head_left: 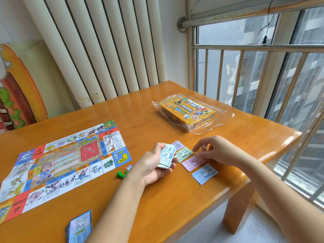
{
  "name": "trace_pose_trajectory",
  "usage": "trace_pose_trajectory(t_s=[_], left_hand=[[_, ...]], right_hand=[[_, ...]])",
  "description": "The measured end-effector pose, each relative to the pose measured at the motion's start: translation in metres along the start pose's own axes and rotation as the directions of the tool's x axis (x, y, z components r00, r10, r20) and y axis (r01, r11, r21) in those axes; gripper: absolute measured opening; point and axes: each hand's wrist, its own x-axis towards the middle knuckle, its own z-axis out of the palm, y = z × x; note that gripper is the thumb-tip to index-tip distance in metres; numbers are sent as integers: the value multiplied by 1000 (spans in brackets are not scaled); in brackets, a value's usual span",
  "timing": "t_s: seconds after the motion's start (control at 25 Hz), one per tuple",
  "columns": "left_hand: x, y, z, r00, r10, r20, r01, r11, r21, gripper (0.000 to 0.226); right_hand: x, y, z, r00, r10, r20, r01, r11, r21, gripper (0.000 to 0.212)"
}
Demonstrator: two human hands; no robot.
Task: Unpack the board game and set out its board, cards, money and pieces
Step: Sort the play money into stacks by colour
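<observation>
Board (pixel 61 165) unfolded flat; 4 money piles (pixel 192 163); card stack (pixel 79 227).

surface (pixel 157 199): orange wood | board (pixel 57 165) flat, left | card deck (pixel 79 227), near edge | green pawn (pixel 120 174) | money piles (pixel 192 163), right | box (pixel 187 111) on wrap (pixel 222 118), far

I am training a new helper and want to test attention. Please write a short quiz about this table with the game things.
1. True or false: the box lies on a clear plastic bag.
2. Which hand holds the stack of money? A) left B) right C) neither
3. How many separate piles of money lie on the table near the right hand?

Key: 1 true. 2 A, the left hand. 3 four: purple pile, green pile, pink pile, blue pile.
</observation>
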Motion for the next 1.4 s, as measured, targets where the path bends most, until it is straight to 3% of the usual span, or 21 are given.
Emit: trace_pose_trajectory(t_s=[0.12,0.28,0.4,0.56,1.04,1.24,1.4], left_hand=[[-3,0,4,996,39,79,-30,993,-110,28],[-4,-5,8,974,174,143,-173,985,-23,14],[-2,-7,7,954,285,96,-297,945,137,10],[-1,-9,8,925,372,72,-379,908,178,14],[1,-13,7,921,319,224,-355,923,145,29],[4,-13,8,908,380,177,-400,912,91,36],[4,-12,9,902,403,158,-403,915,-35,35]], right_hand=[[-3,-6,1,984,20,-178,26,968,249,15],[-7,-24,0,991,-4,-133,58,914,403,18],[-11,-33,0,995,-32,-91,72,876,477,24],[-20,-38,-2,996,12,-89,47,771,635,32],[-32,-32,6,979,179,-101,-74,765,640,2],[-44,-32,12,965,239,-107,-85,673,735,10],[-49,-36,15,960,258,-110,-96,671,735,19]])
